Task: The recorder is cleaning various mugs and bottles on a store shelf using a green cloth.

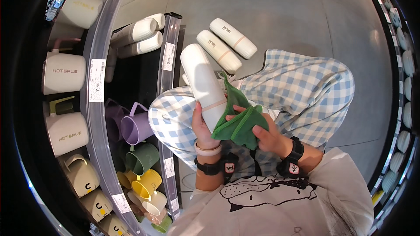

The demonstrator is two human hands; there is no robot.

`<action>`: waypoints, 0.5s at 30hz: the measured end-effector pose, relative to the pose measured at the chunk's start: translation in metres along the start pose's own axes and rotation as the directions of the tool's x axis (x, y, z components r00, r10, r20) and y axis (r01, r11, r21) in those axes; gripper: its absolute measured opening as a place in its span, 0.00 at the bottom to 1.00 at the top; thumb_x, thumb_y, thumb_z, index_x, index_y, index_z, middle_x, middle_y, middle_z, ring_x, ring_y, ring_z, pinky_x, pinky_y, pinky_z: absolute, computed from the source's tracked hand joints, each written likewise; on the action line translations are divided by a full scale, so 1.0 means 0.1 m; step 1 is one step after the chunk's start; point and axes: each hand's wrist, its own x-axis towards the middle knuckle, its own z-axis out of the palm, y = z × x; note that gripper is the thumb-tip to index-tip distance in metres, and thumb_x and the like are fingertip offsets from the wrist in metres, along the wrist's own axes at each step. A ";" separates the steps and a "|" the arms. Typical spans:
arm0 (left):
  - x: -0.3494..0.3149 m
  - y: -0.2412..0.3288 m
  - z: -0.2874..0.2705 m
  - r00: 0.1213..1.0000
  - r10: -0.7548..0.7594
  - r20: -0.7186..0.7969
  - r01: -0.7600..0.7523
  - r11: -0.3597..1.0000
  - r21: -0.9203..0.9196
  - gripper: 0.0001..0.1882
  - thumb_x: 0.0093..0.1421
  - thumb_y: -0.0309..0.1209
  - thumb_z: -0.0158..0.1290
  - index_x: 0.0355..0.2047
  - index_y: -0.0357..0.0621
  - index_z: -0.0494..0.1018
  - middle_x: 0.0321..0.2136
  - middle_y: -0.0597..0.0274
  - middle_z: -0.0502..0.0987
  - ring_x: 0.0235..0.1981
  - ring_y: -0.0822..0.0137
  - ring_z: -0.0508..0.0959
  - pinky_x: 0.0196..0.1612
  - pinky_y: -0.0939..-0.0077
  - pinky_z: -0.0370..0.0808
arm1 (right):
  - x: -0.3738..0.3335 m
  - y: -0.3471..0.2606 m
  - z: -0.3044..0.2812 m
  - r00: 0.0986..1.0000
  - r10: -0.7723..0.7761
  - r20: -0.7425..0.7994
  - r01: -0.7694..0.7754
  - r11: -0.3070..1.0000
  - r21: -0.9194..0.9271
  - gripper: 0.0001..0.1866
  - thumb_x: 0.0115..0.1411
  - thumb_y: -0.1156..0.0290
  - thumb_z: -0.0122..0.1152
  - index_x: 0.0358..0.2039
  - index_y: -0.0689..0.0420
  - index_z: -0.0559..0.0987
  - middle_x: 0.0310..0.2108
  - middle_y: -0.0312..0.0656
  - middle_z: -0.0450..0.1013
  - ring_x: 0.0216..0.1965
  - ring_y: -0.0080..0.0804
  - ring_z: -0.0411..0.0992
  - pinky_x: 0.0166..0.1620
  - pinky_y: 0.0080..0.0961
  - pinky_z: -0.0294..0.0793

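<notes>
A white, rounded travel case (197,70) with a thin pink band lies slantwise above my lap, its rounded top pointing away to the left. My left hand (202,129) grips its near end from the left side, the thumb up along it. My right hand (267,134) is closed on a green cloth (238,126) with a lighter green edge. The cloth drapes over the near right end of the case and hides part of it. Some fingers of both hands are hidden beneath the case and cloth.
Two similar white cases (234,38) lie on the grey floor (302,13) ahead. More white cases (140,46) rest on the low shelf at left, above coloured mugs (135,126). Large cream mugs (65,76) line the nearer shelf edge. Another stocked shelf (407,61) curves along the right.
</notes>
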 end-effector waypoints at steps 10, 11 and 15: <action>0.00 0.07 0.09 0.993 -0.114 -0.016 0.105 0.956 -0.273 0.27 0.58 0.48 0.32 0.45 0.36 0.61 0.39 0.52 0.69 0.38 0.61 0.70 0.44 0.69 0.66 | 0.30 -0.02 0.09 0.749 -0.338 0.570 0.662 0.425 -0.617 0.24 0.49 0.66 0.49 0.47 0.63 0.64 0.48 0.46 0.62 0.52 0.40 0.57 0.55 0.40 0.50; 0.00 0.07 0.09 0.978 -0.202 -0.048 0.178 0.936 -0.304 0.27 0.57 0.49 0.33 0.45 0.37 0.61 0.39 0.53 0.69 0.39 0.61 0.70 0.44 0.69 0.66 | 0.32 -0.01 0.11 0.762 -0.320 0.563 0.647 0.324 -0.691 0.24 0.47 0.67 0.50 0.46 0.60 0.66 0.49 0.45 0.61 0.54 0.41 0.55 0.55 0.43 0.48; 0.00 -0.14 -0.01 0.981 0.138 -0.137 -0.118 0.983 0.142 0.23 0.59 0.44 0.34 0.47 0.41 0.59 0.41 0.57 0.67 0.42 0.64 0.68 0.47 0.71 0.64 | 0.53 -0.04 0.11 0.902 -0.324 0.285 0.421 0.520 -0.743 0.21 0.51 0.67 0.46 0.45 0.60 0.67 0.51 0.45 0.59 0.55 0.41 0.53 0.55 0.38 0.48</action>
